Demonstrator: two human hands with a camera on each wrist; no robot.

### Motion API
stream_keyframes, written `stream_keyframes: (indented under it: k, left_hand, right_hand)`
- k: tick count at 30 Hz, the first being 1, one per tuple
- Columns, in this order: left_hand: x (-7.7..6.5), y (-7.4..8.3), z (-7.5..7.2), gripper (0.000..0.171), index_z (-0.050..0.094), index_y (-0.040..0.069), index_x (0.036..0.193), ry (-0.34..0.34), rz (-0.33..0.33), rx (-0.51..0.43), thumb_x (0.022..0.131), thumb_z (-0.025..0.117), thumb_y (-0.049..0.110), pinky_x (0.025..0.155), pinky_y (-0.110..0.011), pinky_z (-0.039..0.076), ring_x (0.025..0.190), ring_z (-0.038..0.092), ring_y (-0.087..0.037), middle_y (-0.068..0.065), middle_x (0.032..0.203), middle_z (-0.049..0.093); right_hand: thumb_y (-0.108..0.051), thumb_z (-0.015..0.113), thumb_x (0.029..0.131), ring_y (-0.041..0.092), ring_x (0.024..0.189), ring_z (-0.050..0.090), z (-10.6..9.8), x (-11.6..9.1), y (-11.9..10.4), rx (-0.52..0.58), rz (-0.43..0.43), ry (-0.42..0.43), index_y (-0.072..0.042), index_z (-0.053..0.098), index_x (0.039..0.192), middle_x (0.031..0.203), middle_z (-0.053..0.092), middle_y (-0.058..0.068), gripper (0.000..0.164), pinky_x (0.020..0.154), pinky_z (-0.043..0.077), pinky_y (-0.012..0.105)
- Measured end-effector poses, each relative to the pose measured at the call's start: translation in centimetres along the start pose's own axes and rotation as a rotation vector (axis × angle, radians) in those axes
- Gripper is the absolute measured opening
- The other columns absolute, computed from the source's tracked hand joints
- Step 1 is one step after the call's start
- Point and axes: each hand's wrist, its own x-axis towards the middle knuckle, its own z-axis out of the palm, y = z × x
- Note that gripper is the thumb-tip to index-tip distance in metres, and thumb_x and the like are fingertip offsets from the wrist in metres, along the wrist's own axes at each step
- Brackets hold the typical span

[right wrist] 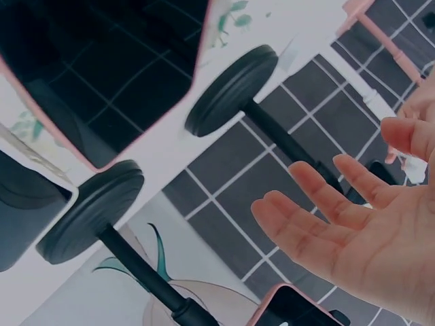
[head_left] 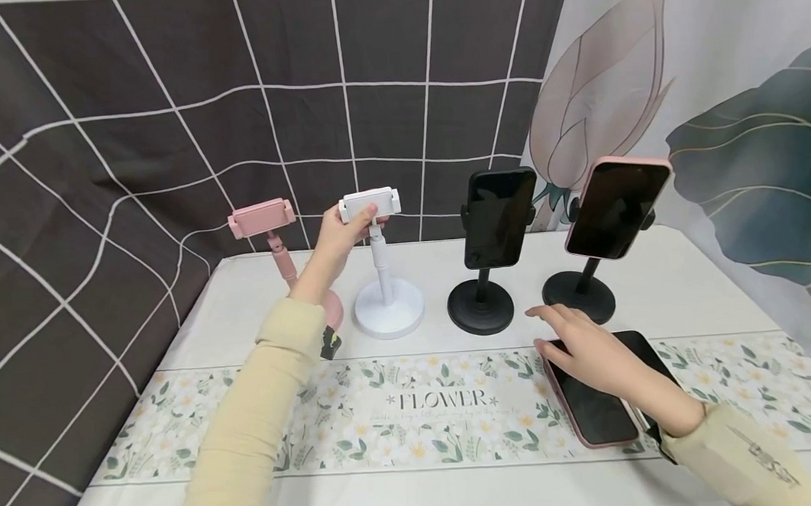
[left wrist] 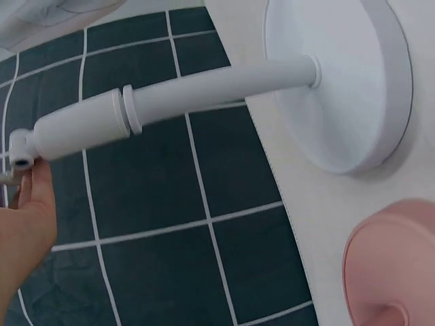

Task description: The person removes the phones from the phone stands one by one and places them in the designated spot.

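Observation:
My left hand (head_left: 338,240) grips the clamp head of a white phone stand (head_left: 382,266), thumb in front and fingers behind it. In the left wrist view, that stand's pole and round base (left wrist: 340,88) show, with the fingers at the pole's top end. My right hand (head_left: 589,350) hovers over two phones lying on the table, its fingers spread and loosely bent, holding nothing. One is a pink-edged phone (head_left: 598,419); the other phone (head_left: 645,351) lies beside it, partly hidden by the hand and wrist.
Left of the white stand is a pink phone stand (head_left: 262,218), partly behind the left arm. To the right, two black stands hold a black phone (head_left: 500,217) and a pink-edged phone (head_left: 620,210). A floral runner (head_left: 449,434) crosses the white table; a dark grid cloth (head_left: 385,124) hangs behind.

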Motion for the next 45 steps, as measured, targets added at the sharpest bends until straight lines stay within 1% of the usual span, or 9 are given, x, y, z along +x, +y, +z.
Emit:
stream_keyframes:
  k: [4, 7, 11, 15, 20, 25, 32, 39, 45]
  left_hand:
    - [-0.9, -0.1, 1.6, 0.036, 0.05, -0.003, 0.116, 0.19, 0.022, -0.04, 0.085, 0.059, 0.015, 0.08, -0.028, 0.05, 0.084, 0.061, -0.015, 0.006, 0.085, 0.062]
    - [-2.1, -0.3, 3.1, 0.042, 0.046, -0.003, 0.121, 0.343, 0.069, -0.073, 0.085, 0.059, 0.013, 0.087, -0.027, 0.048, 0.098, 0.057, -0.018, -0.011, 0.108, 0.061]
    - [-4.3, 0.0, 5.0, 0.063, 0.019, 0.002, 0.138, 0.455, 0.017, -0.189, 0.087, 0.055, 0.011, 0.105, -0.035, 0.034, 0.126, 0.032, -0.027, -0.019, 0.145, 0.021]
    - [-6.4, 0.7, 6.7, 0.076, 0.002, 0.016, 0.142, 0.512, -0.078, -0.292, 0.086, 0.054, 0.014, 0.109, -0.039, 0.025, 0.131, 0.017, -0.027, -0.012, 0.148, -0.004]
    - [-7.8, 0.5, 9.5, 0.064, 0.016, 0.016, 0.14, 0.44, -0.002, -0.27, 0.087, 0.051, 0.009, 0.106, -0.043, 0.03, 0.124, 0.029, -0.024, -0.013, 0.145, 0.017]
    - [-6.7, -0.3, 12.9, 0.045, 0.027, 0.009, 0.136, 0.287, 0.195, -0.203, 0.093, 0.041, 0.008, 0.102, -0.044, 0.036, 0.118, 0.041, -0.023, -0.021, 0.135, 0.038]
    - [-4.9, -0.2, 15.9, 0.037, 0.037, 0.005, 0.133, 0.271, 0.334, -0.208, 0.097, 0.031, 0.011, 0.105, -0.042, 0.033, 0.119, 0.041, -0.018, -0.021, 0.133, 0.044]
    - [-4.2, -0.1, 17.1, 0.036, 0.042, 0.002, 0.129, 0.309, 0.334, -0.176, 0.098, 0.031, 0.016, 0.104, -0.041, 0.034, 0.121, 0.039, -0.012, -0.017, 0.134, 0.046]
    - [-4.3, -0.6, 17.4, 0.035, 0.046, 0.002, 0.124, 0.273, 0.325, -0.183, 0.098, 0.03, 0.018, 0.1, -0.044, 0.037, 0.114, 0.044, -0.01, -0.018, 0.128, 0.051]
  right_hand:
    - [-0.013, 0.056, 0.086, 0.044, 0.106, 0.046, -0.6, 0.7, -0.1, 0.03, -0.023, 0.054, -0.002, 0.045, 0.12, 0.116, 0.054, 0.025, 0.038, 0.083, 0.043, 0.061]
    - [-0.013, 0.056, 0.086, 0.042, 0.108, 0.043, -0.8, 1.1, 0.0, 0.076, -0.022, 0.121, -0.001, 0.045, 0.12, 0.116, 0.052, 0.024, 0.038, 0.085, 0.039, 0.062]
    - [-0.01, 0.055, 0.086, 0.039, 0.113, 0.037, -1.0, 1.6, -0.1, 0.212, -0.011, 0.285, 0.001, 0.043, 0.122, 0.12, 0.047, 0.026, 0.04, 0.089, 0.033, 0.063]
    - [-0.005, 0.053, 0.087, 0.031, 0.124, 0.031, -1.4, 2.5, -0.4, 0.463, 0.0, 0.426, 0.0, 0.037, 0.129, 0.133, 0.038, 0.024, 0.046, 0.099, 0.034, 0.054]
    - [-0.001, 0.046, 0.09, 0.023, 0.131, 0.022, -2.0, 4.7, -0.7, 0.906, -0.023, 0.481, -0.008, 0.027, 0.138, 0.144, 0.027, 0.013, 0.052, 0.101, 0.035, 0.018]
    - [-0.012, 0.035, 0.096, 0.024, 0.132, 0.021, -1.9, 7.3, -1.3, 1.194, 0.0, 0.555, -0.011, 0.024, 0.14, 0.147, 0.021, 0.013, 0.046, 0.11, 0.022, 0.043]
    - [-0.028, 0.034, 0.096, 0.022, 0.122, 0.031, -1.3, 10.6, -2.4, 1.252, 0.125, 0.708, -0.018, 0.033, 0.137, 0.143, 0.028, 0.008, 0.043, 0.107, 0.018, 0.059]
    - [-0.034, 0.031, 0.095, 0.019, 0.111, 0.043, -1.3, 12.1, -1.8, 1.253, 0.061, 0.691, -0.016, 0.041, 0.13, 0.12, 0.048, 0.0, 0.041, 0.091, 0.039, 0.037]
    - [-0.033, 0.032, 0.094, 0.016, 0.098, 0.045, -0.7, 12.2, -0.7, 1.258, -0.047, 0.685, -0.019, 0.048, 0.12, 0.109, 0.048, -0.003, 0.033, 0.078, 0.042, 0.022]
